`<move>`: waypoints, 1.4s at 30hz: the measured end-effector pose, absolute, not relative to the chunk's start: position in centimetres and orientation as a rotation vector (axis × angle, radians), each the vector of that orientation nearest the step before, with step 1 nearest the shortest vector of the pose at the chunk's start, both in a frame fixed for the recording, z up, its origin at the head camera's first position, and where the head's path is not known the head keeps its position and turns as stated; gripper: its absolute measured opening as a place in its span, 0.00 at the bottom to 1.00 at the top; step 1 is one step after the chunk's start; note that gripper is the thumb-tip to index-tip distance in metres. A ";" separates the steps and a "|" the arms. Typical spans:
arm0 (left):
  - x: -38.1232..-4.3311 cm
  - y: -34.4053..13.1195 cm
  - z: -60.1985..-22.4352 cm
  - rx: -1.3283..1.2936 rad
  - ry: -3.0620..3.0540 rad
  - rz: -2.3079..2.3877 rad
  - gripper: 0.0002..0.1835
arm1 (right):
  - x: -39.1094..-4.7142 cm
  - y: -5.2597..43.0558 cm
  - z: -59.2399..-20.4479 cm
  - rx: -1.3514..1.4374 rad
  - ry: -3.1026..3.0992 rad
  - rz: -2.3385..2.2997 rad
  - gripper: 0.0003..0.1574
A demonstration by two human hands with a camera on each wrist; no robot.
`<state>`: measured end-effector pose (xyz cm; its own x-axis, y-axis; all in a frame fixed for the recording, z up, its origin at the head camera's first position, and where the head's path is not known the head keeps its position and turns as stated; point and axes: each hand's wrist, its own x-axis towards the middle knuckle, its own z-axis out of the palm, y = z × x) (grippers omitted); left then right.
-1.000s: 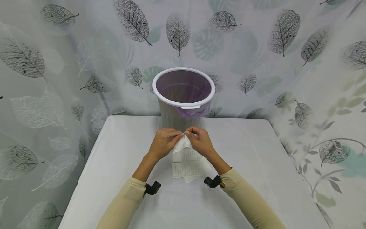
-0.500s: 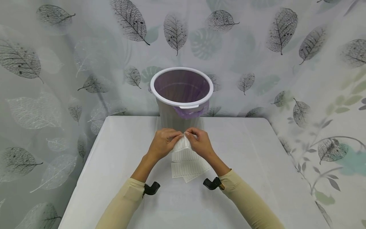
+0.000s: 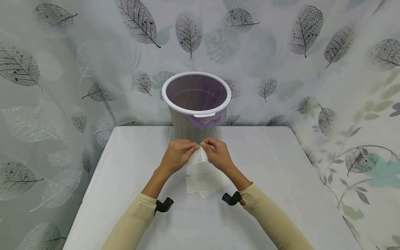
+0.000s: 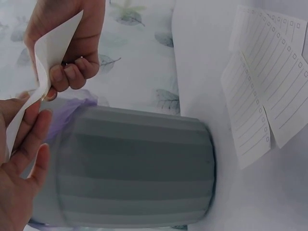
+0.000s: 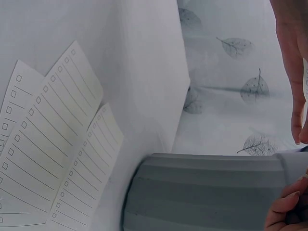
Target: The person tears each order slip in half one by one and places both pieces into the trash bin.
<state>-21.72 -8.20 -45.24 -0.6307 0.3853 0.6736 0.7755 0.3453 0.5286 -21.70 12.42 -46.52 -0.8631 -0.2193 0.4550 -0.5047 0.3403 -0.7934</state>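
A lined paper sheet with checkboxes point(image 3: 197, 157) is raised above the table between both hands. My left hand point(image 3: 177, 156) pinches it near the top edge, thumb and fingertips together. Close beside it, my right hand point(image 3: 217, 155) pinches the same sheet. In the left wrist view the paper point(image 4: 52, 50) looks bent between the two hands; whether it is torn I cannot tell. Below the hands, several similar checklist sheets point(image 3: 203, 184) lie overlapping on the white table point(image 3: 265, 194). The right wrist view shows these loose sheets point(image 5: 53, 130) flat, with rows of boxes along one edge.
Just beyond the hands stands a tall grey bin point(image 3: 184, 126) with a white rim point(image 3: 165, 93) and a purple liner point(image 3: 206, 121). A leaf-print curtain point(image 3: 250, 59) hangs behind the table and along both sides.
Both hands keep pinching the sheet in nearly the same place. The head view has shifted slightly, so the scene sits a little farther left.
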 end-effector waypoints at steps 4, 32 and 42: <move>-21.7 -8.4 -45.1 -1.009 -2.173 -1.204 0.05 | -21.9 12.3 -46.4 0.663 -2.344 1.510 0.10; -21.8 -8.5 -45.2 -0.957 -2.129 -1.252 0.05 | -22.0 11.6 -46.2 0.627 -2.280 1.554 0.07; -21.8 -8.9 -45.1 -0.912 -2.083 -1.332 0.04 | -22.1 12.1 -46.0 0.575 -2.289 1.554 0.07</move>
